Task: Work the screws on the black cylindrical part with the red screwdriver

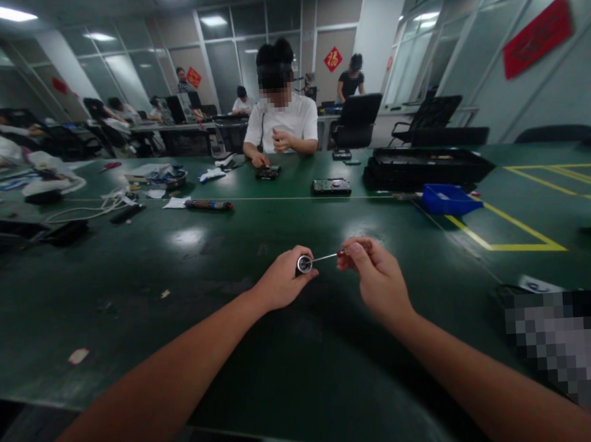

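My left hand (282, 278) is closed around a small dark round part with a shiny metal rim (305, 264); its open end faces me, and the rest is hidden by the fingers. In my right hand (379, 276) is a thin screwdriver (325, 257), its reddish handle pinched between thumb and fingers. The slim metal shaft points left, and its tip reaches the rim of the round part. Whether the tip is inside the part or just touching it, I cannot tell. Both hands are above the green table (265, 383).
Across the table a person in a white shirt (282, 125) handles a dark device (268, 172). A hard drive (331, 186), a pen-shaped electric screwdriver (208, 205), a black tray (425, 166) and a blue bin (449, 199) lie beyond my hands. Cables (94, 205) are at left.
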Motion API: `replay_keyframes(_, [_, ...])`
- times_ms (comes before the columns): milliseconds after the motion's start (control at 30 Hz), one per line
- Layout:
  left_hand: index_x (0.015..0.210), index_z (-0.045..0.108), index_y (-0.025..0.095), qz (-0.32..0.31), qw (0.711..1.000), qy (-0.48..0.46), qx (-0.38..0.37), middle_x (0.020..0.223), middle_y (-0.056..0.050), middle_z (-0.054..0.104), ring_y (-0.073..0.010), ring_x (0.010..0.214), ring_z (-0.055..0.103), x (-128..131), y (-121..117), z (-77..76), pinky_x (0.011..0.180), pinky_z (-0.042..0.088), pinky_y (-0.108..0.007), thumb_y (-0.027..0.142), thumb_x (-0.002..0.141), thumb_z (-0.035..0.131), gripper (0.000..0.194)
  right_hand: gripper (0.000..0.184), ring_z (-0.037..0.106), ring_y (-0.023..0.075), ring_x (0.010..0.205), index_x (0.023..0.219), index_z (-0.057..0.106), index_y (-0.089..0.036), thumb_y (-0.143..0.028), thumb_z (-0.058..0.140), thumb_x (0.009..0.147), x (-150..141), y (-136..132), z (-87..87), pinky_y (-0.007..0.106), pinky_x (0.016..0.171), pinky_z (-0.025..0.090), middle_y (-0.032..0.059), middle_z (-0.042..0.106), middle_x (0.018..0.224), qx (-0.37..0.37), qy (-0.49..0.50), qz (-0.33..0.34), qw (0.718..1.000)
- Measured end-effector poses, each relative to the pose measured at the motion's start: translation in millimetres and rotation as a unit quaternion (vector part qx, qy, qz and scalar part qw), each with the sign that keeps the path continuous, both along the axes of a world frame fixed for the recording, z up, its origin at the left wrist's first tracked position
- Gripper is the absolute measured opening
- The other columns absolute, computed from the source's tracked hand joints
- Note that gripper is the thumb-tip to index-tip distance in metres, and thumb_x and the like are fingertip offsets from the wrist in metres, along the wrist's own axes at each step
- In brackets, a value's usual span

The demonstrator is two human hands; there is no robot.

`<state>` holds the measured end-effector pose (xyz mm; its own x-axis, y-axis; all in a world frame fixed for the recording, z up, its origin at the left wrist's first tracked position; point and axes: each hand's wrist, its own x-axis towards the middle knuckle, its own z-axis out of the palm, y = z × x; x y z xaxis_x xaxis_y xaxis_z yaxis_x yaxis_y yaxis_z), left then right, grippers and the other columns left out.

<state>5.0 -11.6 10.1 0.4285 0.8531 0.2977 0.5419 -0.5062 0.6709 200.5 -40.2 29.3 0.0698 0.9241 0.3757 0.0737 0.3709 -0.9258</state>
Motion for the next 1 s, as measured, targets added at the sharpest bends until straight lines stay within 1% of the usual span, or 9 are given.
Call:
replay_keyframes(167, [0.104, 0.053, 0.02, 0.008, 1.0, -0.016, 0.011, 0.095, -0.002, 0.063, -0.0185, 0.086, 0.058, -1.3, 0.0, 0.9, 0.077, 0.044, -0.032, 0.032, 0.089, 0.062, 0.021, 0.022, 0.059, 0.0146, 0.063, 0.085, 0.062, -0.02, -0.041, 0.062, 0.088, 1.2, 8.8, -1.5, 0.031, 0.062, 0.051, 0.0004, 0.061, 0.072, -0.123, 0.163, 0.051, 0.978])
replay_keyframes(233, [0.103, 0.053, 0.02, 0.009, 1.0, -0.013, 0.014, 0.094, -0.002, 0.062, -0.0187, 0.086, 0.058, -0.9, 0.0, 0.7, 0.077, 0.043, -0.032, 0.033, 0.089, 0.062, 0.021, 0.021, 0.058, 0.0136, 0.063, 0.084, 0.062, -0.019, -0.04, 0.063, 0.087, 1.4, 10.4, -1.5, 0.03, 0.06, 0.05, 0.0, 0.06, 0.071, -0.131, 0.192, 0.054, 0.971])
replay_keyframes(300, [0.101, 0.054, 0.02, 0.006, 1.0, -0.007, 0.011, 0.093, -0.002, 0.062, -0.0191, 0.086, 0.057, -0.3, 0.0, 0.1, 0.077, 0.043, -0.032, 0.035, 0.089, 0.062, 0.021, 0.019, 0.059, 0.0138, 0.067, 0.087, 0.062, -0.02, -0.039, 0.063, 0.088, 1.2, 9.7, -1.9, 0.03, 0.063, 0.051, 0.0006, 0.062, 0.076, -0.097, 0.187, 0.031, 0.977])
replay_keyframes(433, [0.101, 0.055, 0.021, 0.007, 1.0, -0.003, 0.009, 0.093, -0.002, 0.061, -0.0195, 0.086, 0.057, 0.0, 0.4, -1.3, 0.075, 0.042, -0.032, 0.038, 0.09, 0.062, 0.022, 0.018, 0.062, 0.0153, 0.072, 0.094, 0.061, -0.022, -0.039, 0.056, 0.093, 1.5, 4.3, -2.5, 0.033, 0.07, 0.053, 0.0014, 0.064, 0.082, -0.016, 0.066, -0.009, 0.998])
replay_keyframes(533, [0.1, 0.055, 0.021, 0.007, 1.0, -0.001, 0.015, 0.092, -0.002, 0.061, -0.0197, 0.086, 0.056, -0.2, 1.6, -2.5, 0.075, 0.042, -0.033, 0.037, 0.09, 0.062, 0.021, 0.019, 0.063, 0.0162, 0.073, 0.096, 0.06, -0.022, -0.038, 0.051, 0.097, 2.9, -0.2, -0.8, 0.034, 0.072, 0.052, 0.002, 0.065, 0.082, 0.03, -0.045, -0.023, 0.998])
replay_keyframes(700, [0.098, 0.055, 0.02, 0.005, 1.0, 0.009, 0.024, 0.093, -0.003, 0.062, -0.0204, 0.088, 0.056, -0.3, 3.4, -4.4, 0.078, 0.043, -0.034, 0.036, 0.089, 0.063, 0.02, 0.019, 0.066, 0.0172, 0.072, 0.098, 0.061, -0.022, -0.038, 0.051, 0.097, 4.6, -8.4, 8.6, 0.032, 0.068, 0.05, 0.0026, 0.069, 0.08, 0.078, -0.186, -0.054, 0.978])
replay_keyframes(833, [0.101, 0.055, 0.021, -0.003, 1.0, 0.019, 0.024, 0.096, -0.003, 0.062, -0.0215, 0.091, 0.056, -1.3, 3.5, -4.9, 0.081, 0.043, -0.036, 0.038, 0.09, 0.061, 0.021, 0.026, 0.058, 0.0142, 0.054, 0.075, 0.06, -0.022, -0.045, 0.064, 0.088, 4.9, -13.3, 15.3, 0.028, 0.055, 0.042, -0.0007, 0.064, 0.063, 0.1, -0.292, -0.098, 0.946])
replay_keyframes(900, [0.102, 0.055, 0.021, -0.007, 1.0, 0.023, 0.02, 0.096, -0.003, 0.062, -0.0219, 0.092, 0.056, -1.9, 3.5, -4.9, 0.081, 0.043, -0.036, 0.04, 0.091, 0.06, 0.022, 0.032, 0.053, 0.0127, 0.048, 0.068, 0.057, -0.023, -0.048, 0.067, 0.085, 4.4, -14.1, 16.3, 0.028, 0.051, 0.039, -0.0022, 0.06, 0.056, 0.095, -0.309, -0.113, 0.939])
replay_keyframes(1000, [0.1, 0.055, 0.021, -0.002, 0.999, 0.032, 0.016, 0.096, -0.003, 0.062, -0.0222, 0.092, 0.056, -2.2, 3.9, -5.3, 0.081, 0.044, -0.037, 0.038, 0.09, 0.061, 0.02, 0.021, 0.059, 0.015, 0.056, 0.079, 0.06, -0.023, -0.041, 0.062, 0.089, 3.2, -13.8, 16.8, 0.028, 0.055, 0.042, 0.0004, 0.066, 0.066, 0.098, -0.305, -0.093, 0.943])
